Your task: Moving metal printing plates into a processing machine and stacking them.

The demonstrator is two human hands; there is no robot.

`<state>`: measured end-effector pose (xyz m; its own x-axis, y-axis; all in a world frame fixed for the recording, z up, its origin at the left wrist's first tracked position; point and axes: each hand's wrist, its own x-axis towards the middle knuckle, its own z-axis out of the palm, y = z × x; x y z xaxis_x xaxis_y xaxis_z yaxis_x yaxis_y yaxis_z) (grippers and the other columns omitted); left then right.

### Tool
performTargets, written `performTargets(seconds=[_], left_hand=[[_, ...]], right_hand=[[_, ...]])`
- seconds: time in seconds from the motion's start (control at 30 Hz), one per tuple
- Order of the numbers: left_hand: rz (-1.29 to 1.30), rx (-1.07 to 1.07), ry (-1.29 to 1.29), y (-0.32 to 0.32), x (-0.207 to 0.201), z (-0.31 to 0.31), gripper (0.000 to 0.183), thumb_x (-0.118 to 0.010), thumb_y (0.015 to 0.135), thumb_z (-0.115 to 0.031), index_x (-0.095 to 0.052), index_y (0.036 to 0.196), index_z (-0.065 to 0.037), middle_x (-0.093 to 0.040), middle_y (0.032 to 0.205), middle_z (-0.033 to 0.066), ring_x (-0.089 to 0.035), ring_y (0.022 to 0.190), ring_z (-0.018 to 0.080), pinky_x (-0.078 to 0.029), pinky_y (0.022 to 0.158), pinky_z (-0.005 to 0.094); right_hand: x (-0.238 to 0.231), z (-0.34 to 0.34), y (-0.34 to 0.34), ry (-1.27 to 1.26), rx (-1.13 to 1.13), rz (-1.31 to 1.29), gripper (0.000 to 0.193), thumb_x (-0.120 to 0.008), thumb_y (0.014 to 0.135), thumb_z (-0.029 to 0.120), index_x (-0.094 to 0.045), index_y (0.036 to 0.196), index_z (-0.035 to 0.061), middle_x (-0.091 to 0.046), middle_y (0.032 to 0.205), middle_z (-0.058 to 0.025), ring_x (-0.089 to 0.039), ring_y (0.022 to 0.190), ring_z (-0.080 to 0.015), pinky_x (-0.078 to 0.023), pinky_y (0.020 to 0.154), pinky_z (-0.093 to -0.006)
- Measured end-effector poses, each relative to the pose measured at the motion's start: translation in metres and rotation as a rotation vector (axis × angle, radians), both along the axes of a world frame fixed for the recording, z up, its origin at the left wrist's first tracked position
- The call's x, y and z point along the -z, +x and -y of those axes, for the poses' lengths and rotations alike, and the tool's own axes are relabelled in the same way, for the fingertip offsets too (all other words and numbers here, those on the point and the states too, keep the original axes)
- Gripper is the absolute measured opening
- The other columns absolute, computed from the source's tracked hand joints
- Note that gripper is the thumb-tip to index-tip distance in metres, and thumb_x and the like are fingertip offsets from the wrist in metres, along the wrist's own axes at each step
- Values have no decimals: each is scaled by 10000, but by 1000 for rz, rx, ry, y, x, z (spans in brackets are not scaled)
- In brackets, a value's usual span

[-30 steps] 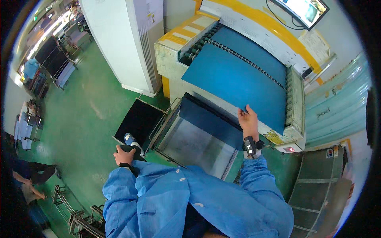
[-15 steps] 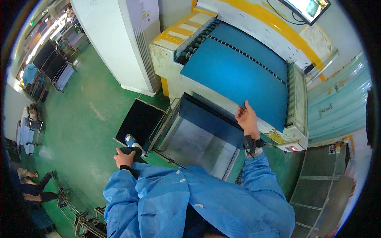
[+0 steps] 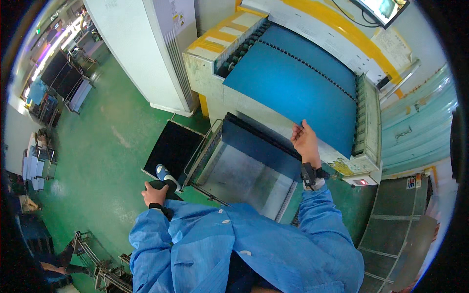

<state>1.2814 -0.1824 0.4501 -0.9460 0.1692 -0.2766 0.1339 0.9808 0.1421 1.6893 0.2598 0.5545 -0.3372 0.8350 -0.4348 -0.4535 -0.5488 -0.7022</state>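
Two flat blue panels lie on the roller conveyor (image 3: 228,63) of a machine, the nearer blue panel (image 3: 288,100) reaching over its front edge. My right hand (image 3: 306,141) is at that panel's near edge, thumb up and apart from half-curled fingers. Whether the fingertips touch the edge is hard to tell. Lower left, my left hand (image 3: 154,194) rests with curved, spread fingers over my dark-clothed knee and holds nothing. Between me and the machine stands a slotted rack (image 3: 244,173), with several dark panels (image 3: 259,146) upright on its far side.
A black ridged mat-like piece (image 3: 171,146) lies beside the rack, near my shoe (image 3: 163,172). A white column-shaped cabinet (image 3: 141,53) stands left of the machine. A monitor (image 3: 383,10) hangs top right. Metal frames (image 3: 100,263) stand lower left, grey panelled racks (image 3: 391,239) at right.
Both blue panels have shifted slightly away from me on the rollers. My right hand has moved a little forward with the panel's edge. My left hand stays on my knee.
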Motion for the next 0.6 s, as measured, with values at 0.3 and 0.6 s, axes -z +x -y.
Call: performTargets(seconds=[0.3, 0.6], left_hand=[[-22, 31, -7, -3, 8, 2, 1104, -811, 626, -587, -329, 1493, -101, -543, 1225, 311, -614, 1082, 438, -527, 922, 477], [5, 27, 4, -2, 4, -1, 1099, -811, 639, -584, -311, 1493, -106, -527, 1236, 322, -602, 1099, 444, -520, 930, 481]], right_hand=[[7, -2, 1, 20, 15, 6, 373, -623, 960, 413, -646, 980, 41, -642, 858, -51, -576, 734, -156, -472, 659, -288], [49, 43, -8, 720, -254, 1031, 371, -674, 897, 411, -703, 983, 52, -732, 891, -96, -696, 763, -259, -527, 689, -349]])
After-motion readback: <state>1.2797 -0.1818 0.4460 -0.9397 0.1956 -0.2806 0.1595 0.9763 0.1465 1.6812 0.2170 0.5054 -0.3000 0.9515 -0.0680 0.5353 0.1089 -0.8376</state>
